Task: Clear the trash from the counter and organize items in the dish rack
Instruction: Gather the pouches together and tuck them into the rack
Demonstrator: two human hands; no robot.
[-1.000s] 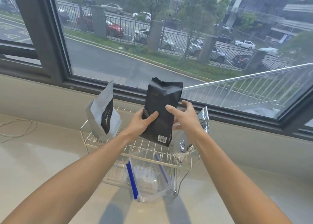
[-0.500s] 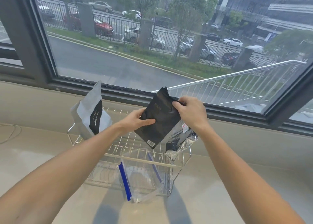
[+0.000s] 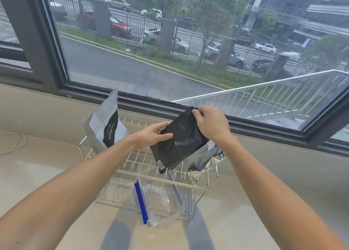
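Holding the black pouch (image 3: 179, 144) tilted above the dish rack (image 3: 132, 162), left hand (image 3: 153, 136) and right hand (image 3: 211, 125) pinch it; lower upright between the wires beside the silver bag (image 3: 205, 161).

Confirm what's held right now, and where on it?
Black pouch: left hand grips its left edge, right hand pinches the top corner, above the dish rack.

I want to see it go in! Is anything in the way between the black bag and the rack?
Nothing visible blocks it. Both hands, left and right, hold the black bag tilted above the dish rack, beside the crumpled silver bag.
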